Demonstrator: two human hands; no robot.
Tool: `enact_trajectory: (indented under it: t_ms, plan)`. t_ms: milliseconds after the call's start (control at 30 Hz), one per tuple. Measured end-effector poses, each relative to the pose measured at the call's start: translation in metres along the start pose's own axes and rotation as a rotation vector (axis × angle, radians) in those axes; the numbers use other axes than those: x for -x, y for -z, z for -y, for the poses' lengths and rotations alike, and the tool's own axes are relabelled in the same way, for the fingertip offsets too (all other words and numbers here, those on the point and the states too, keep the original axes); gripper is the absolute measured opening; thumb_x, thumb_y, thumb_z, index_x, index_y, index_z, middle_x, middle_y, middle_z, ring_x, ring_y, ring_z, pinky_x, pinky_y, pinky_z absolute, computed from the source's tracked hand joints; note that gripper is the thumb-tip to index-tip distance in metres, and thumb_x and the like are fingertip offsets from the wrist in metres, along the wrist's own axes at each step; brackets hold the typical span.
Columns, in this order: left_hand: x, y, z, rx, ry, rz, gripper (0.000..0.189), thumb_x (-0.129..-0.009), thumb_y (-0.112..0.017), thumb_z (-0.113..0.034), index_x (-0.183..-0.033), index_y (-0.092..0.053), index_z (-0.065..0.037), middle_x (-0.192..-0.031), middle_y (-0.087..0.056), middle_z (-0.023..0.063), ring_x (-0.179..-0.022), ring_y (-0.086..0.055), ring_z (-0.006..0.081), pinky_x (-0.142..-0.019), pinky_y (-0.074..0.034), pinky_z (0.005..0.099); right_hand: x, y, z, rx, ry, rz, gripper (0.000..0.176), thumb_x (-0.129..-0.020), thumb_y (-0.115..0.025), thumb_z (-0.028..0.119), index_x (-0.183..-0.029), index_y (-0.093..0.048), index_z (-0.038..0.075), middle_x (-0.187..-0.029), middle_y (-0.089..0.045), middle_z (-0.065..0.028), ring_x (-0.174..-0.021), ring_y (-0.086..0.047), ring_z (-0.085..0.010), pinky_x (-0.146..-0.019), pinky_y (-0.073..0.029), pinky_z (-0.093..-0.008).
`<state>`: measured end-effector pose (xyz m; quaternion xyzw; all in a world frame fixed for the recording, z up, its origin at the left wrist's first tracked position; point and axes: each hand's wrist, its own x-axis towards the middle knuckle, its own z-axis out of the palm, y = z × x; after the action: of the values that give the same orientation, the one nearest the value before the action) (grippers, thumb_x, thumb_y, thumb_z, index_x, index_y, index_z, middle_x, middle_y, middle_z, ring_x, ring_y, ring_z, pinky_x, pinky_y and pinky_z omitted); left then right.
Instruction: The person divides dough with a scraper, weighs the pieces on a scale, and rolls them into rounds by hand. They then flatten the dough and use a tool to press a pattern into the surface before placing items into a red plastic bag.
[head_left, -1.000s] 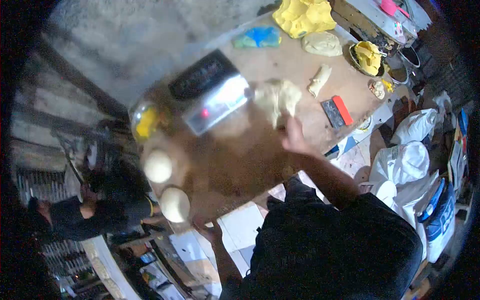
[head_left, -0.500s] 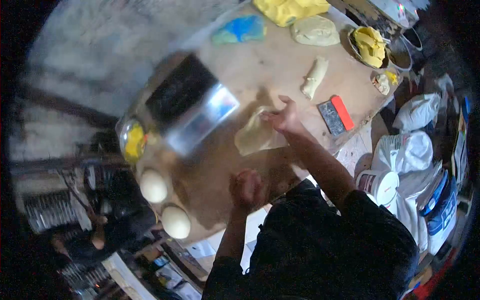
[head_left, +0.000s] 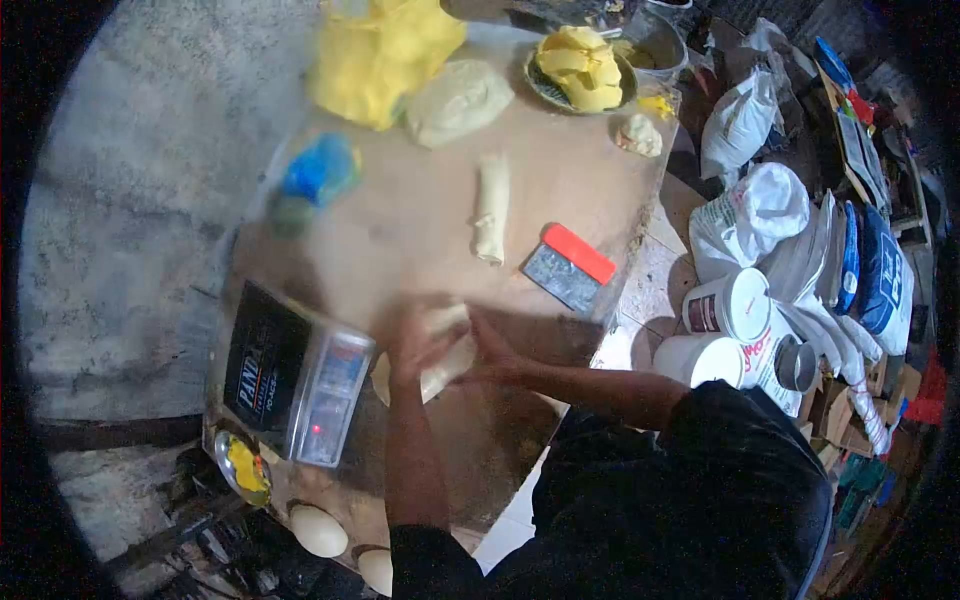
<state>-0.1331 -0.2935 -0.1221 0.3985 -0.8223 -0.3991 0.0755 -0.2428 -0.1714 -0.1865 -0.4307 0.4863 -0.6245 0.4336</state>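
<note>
A flattened piece of pale dough (head_left: pixel 445 372) lies on the brown tabletop (head_left: pixel 400 230), between my two hands. My left hand (head_left: pixel 420 342) is on its left side and partly covers it, its fingers blurred. On the dough's right side is my right hand (head_left: pixel 487 348), also smeared by motion. How the fingers meet the dough cannot be made out. Beyond the hands lies a rolled dough piece (head_left: pixel 491 210). A scraper with a red handle (head_left: pixel 580 255) rests to the right of the roll. The scale (head_left: pixel 332 398) stands left of my left hand.
Far side: a yellow mass (head_left: pixel 385 55), a pale dough lump (head_left: pixel 460 100), a bowl of yellow fat (head_left: pixel 580 70) and a blue item (head_left: pixel 322 170). Dough balls (head_left: pixel 318 530) sit near the lower left edge. White buckets (head_left: pixel 735 305) and sacks (head_left: pixel 750 215) stand right of the table.
The camera view has turned and shifted. My left hand has come from the table's near side to the dough, and both hands are now close together over it.
</note>
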Motion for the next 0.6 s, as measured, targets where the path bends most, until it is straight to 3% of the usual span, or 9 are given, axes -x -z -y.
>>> enact_trajectory:
  t_ms: [33,133,200,267,400,467,500,567,600]
  plan:
    - [0.022,-0.015,0.020,-0.009,0.004,-0.002,0.067,-0.062,-0.081,-0.044,-0.112,-0.057,-0.006,-0.108,-0.060,0.0145,-0.096,-0.059,0.0259,-0.082,-0.047,0.0359,-0.013,-0.006,-0.005,-0.009,0.003,0.002,0.077,-0.063,-0.081,0.026,-0.127,-0.045,0.002,-0.126,-0.049,-0.0158,-0.116,-0.047,-0.0288,-0.099,-0.037,-0.0385]
    - [0.126,-0.048,0.044,-0.075,-0.250,-0.269,0.068,-0.059,-0.083,-0.043,-0.107,-0.057,-0.002,-0.094,-0.063,0.0153,-0.090,-0.061,0.0272,-0.082,-0.047,0.0377,-0.001,-0.020,-0.009,0.126,0.093,0.447,0.074,-0.055,-0.085,0.026,-0.118,-0.053,0.006,-0.119,-0.054,-0.0108,-0.112,-0.051,-0.0271,-0.095,-0.040,-0.0390]
    - [0.218,-0.092,0.038,0.043,0.189,-0.215,0.065,-0.062,-0.081,-0.040,-0.107,-0.056,0.000,-0.099,-0.062,0.0163,-0.094,-0.059,0.0280,-0.083,-0.046,0.0382,0.054,-0.028,0.020,0.378,0.105,0.593,0.062,-0.056,-0.082,0.023,-0.111,-0.058,0.009,-0.111,-0.058,-0.0114,-0.105,-0.055,-0.0295,-0.089,-0.044,-0.0387]
    - [0.284,-0.131,0.023,0.050,0.322,-0.233,0.061,-0.064,-0.081,-0.038,-0.106,-0.057,0.000,-0.098,-0.062,0.0149,-0.092,-0.060,0.0263,-0.081,-0.047,0.0371,0.102,-0.017,0.055,0.563,0.295,0.866,0.062,-0.059,-0.079,0.024,-0.115,-0.056,0.010,-0.115,-0.056,-0.0121,-0.109,-0.053,-0.0302,-0.090,-0.044,-0.0384]
    - [0.302,-0.106,-0.006,0.291,0.195,-0.438,0.054,-0.066,-0.080,-0.033,-0.102,-0.058,0.000,-0.097,-0.063,0.0123,-0.089,-0.061,0.0230,-0.077,-0.048,0.0349,0.118,-0.041,0.139,0.212,0.154,0.555,0.052,-0.064,-0.076,0.025,-0.112,-0.059,0.012,-0.113,-0.058,-0.0134,-0.105,-0.055,-0.0289,-0.087,-0.045,-0.0378]
    - [0.273,-0.060,-0.029,0.381,0.013,-0.567,0.050,-0.067,-0.080,-0.031,-0.101,-0.058,0.000,-0.097,-0.064,0.0109,-0.087,-0.061,0.0213,-0.076,-0.048,0.0338,0.085,-0.040,0.162,0.560,0.046,0.913,0.036,-0.068,-0.074,0.025,-0.097,-0.060,0.008,-0.092,-0.059,-0.0156,-0.092,-0.058,-0.0288,-0.083,-0.047,-0.0354]
    - [0.263,-0.043,-0.044,0.369,-0.033,-0.609,0.048,-0.068,-0.080,-0.030,-0.100,-0.058,0.000,-0.097,-0.064,0.0103,-0.086,-0.061,0.0204,-0.075,-0.049,0.0332,0.078,-0.050,0.145,0.698,0.142,0.848,0.034,-0.061,-0.072,0.018,-0.092,-0.062,0.007,-0.097,-0.063,-0.0154,-0.087,-0.061,-0.0268,-0.074,-0.047,-0.0355]
    - [0.269,-0.033,-0.078,0.254,-0.053,-0.712,0.042,-0.064,-0.082,-0.027,-0.088,-0.059,-0.002,-0.085,-0.061,0.0105,-0.079,-0.059,0.0236,-0.070,-0.047,0.0358,0.083,-0.057,0.186,0.654,0.600,0.486,0.048,-0.053,-0.073,0.021,-0.098,-0.062,0.011,-0.088,-0.058,-0.0114,-0.091,-0.059,-0.0305,-0.079,-0.048,-0.0376]
    - [0.273,-0.028,-0.095,0.195,-0.059,-0.765,0.039,-0.062,-0.083,-0.026,-0.083,-0.060,-0.002,-0.080,-0.059,0.0106,-0.075,-0.058,0.0253,-0.068,-0.047,0.0370,0.092,-0.055,0.185,0.661,0.596,0.513,0.048,-0.053,-0.073,0.021,-0.098,-0.062,0.011,-0.088,-0.058,-0.0114,-0.091,-0.059,-0.0305,-0.079,-0.048,-0.0376]
